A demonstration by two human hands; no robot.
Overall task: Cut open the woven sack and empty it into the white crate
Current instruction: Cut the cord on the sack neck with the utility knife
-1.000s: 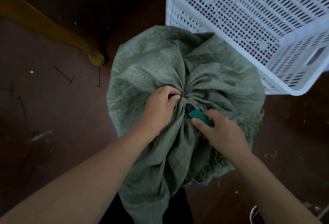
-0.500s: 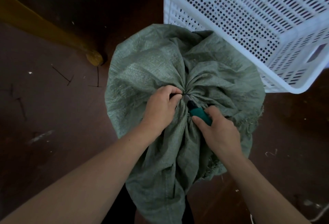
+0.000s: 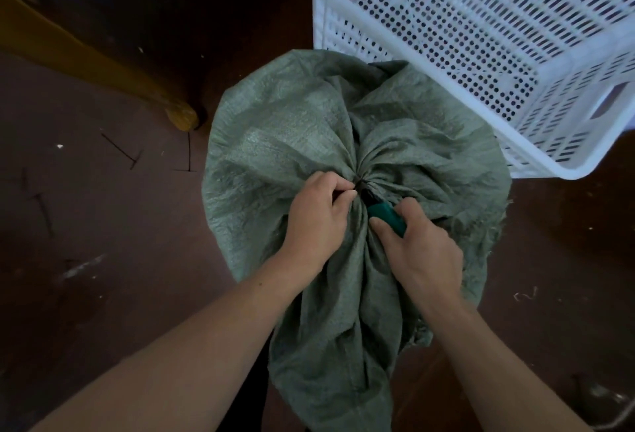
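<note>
A full grey-green woven sack stands on the floor in the middle of the view, its top gathered into a tied neck. My left hand pinches the bunched cloth just left of the neck. My right hand grips a knife with a teal handle; its blade is buried in the folds at the neck and hidden. The white perforated crate sits empty at the upper right, touching the sack's far side.
A yellow wooden furniture leg runs from the upper left to a foot near the sack. The dark reddish floor carries thin black strips and pale scraps. Frayed sack edge hangs at the right.
My right hand has pushed the knife further into the gathered neck, so the blade seen earlier is now hidden. My left hand keeps its hold on the cloth.
</note>
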